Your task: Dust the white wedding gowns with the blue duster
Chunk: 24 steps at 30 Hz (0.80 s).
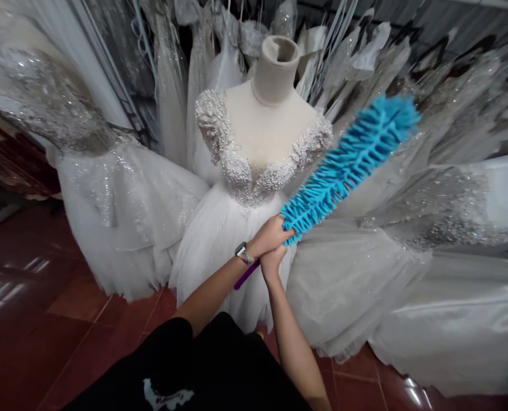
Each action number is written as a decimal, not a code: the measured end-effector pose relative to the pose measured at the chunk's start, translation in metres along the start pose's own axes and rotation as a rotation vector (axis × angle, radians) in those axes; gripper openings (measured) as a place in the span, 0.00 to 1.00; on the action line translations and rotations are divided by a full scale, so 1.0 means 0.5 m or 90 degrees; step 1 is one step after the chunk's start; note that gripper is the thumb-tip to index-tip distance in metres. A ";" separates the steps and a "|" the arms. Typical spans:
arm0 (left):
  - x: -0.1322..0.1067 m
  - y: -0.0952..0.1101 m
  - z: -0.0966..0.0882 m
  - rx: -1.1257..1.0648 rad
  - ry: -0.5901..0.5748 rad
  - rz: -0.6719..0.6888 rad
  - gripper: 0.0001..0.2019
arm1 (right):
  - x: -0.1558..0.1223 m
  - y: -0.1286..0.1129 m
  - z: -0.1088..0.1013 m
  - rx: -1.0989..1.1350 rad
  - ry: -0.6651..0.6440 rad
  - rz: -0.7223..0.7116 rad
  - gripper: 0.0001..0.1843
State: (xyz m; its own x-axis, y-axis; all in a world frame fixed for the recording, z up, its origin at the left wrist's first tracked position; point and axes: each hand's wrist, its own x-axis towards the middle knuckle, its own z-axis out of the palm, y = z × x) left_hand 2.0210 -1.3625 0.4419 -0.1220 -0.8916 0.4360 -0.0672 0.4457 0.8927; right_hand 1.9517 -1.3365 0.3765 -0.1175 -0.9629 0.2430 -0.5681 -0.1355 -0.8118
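Note:
Both my hands meet on a duster with a fluffy blue head (351, 160) and a purple handle (246, 274). My left hand (272, 234), with a watch on its wrist, is closed round the base of the blue head. Just below it, my right hand (273, 261) is wrapped round the handle. The blue head slants up to the right, in front of a white beaded wedding dress (254, 177) on a beige headless mannequin (274, 74).
More white and silver sequined gowns stand at the left (104, 188) and right (442, 228), with others hanging behind. Their skirts spread over a dark red tiled floor (44, 319). My black shirt fills the bottom centre.

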 end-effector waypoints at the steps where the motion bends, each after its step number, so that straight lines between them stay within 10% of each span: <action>1: -0.003 0.003 -0.021 -0.015 0.042 0.016 0.11 | 0.004 -0.014 0.005 -0.005 -0.010 -0.024 0.20; 11: -0.005 -0.048 -0.216 -0.112 0.489 -0.019 0.25 | 0.040 -0.197 0.064 -0.140 -0.275 -0.164 0.27; 14: -0.019 -0.061 -0.226 -0.109 0.545 -0.035 0.26 | 0.032 -0.200 0.078 -0.211 -0.297 -0.166 0.23; 18: -0.019 -0.081 -0.220 -0.112 0.443 -0.019 0.23 | 0.029 -0.171 0.098 -0.163 -0.254 -0.155 0.26; 24: -0.075 -0.147 -0.185 -0.128 0.643 -0.102 0.26 | 0.024 -0.123 0.095 -0.336 -0.373 -0.179 0.22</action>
State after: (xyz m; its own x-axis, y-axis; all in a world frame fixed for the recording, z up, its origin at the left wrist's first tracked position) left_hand 2.1221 -1.3694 0.3704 0.7658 -0.6317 0.1206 0.1678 0.3773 0.9108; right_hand 2.0238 -1.3508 0.4043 0.4457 -0.8945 -0.0346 -0.8365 -0.4024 -0.3720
